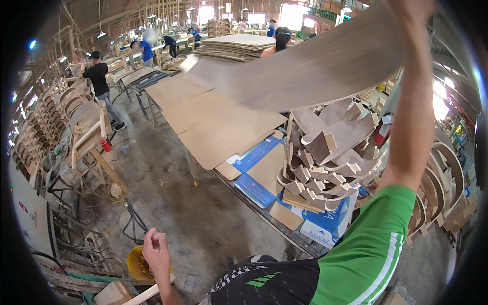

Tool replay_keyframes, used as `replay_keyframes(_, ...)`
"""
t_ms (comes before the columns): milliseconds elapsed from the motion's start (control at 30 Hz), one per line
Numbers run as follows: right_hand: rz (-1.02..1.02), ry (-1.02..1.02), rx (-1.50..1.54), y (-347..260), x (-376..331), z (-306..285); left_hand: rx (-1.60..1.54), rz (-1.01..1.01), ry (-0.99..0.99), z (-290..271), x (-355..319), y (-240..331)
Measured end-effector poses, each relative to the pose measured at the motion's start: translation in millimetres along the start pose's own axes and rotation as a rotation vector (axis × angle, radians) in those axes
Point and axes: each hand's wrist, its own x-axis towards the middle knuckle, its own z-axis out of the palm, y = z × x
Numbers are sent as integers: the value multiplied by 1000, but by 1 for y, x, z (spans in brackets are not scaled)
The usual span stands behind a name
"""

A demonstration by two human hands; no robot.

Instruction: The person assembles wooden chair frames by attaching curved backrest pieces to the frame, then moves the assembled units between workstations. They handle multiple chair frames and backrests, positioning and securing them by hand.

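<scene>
Blurred brown sheet [315,68], cropped at top

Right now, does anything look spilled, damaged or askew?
The cardboard sheets lie askew, overlapping at mismatched angles. The floor has dark patches, though I can't tell whether they're wet. The curved panel in the right hand is too blurred to judge for damage.

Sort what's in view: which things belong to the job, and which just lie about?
Seemingly part of the job:
- Curved brown panel, in the right hand
- Piled curved wooden parts
- Flat cardboard beside the pile

Seemingly just lying about:
- Yellow bucket, partly behind the left hand
- Red container, farther off
</scene>
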Motion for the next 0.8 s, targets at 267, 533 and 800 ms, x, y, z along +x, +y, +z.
replay_keyframes(267, -218, -779, 338, -204, -85, 77, 338, 784, 140, 17, 18, 145)
replay_keyframes(533, -350, -917, 927, -309, -104, 32, 675, 485, 103, 31, 47, 51)
replay_keyframes(800, -155, -1002, 882, -315, -97, 71, 587, 529, 99, -83, 56, 51)
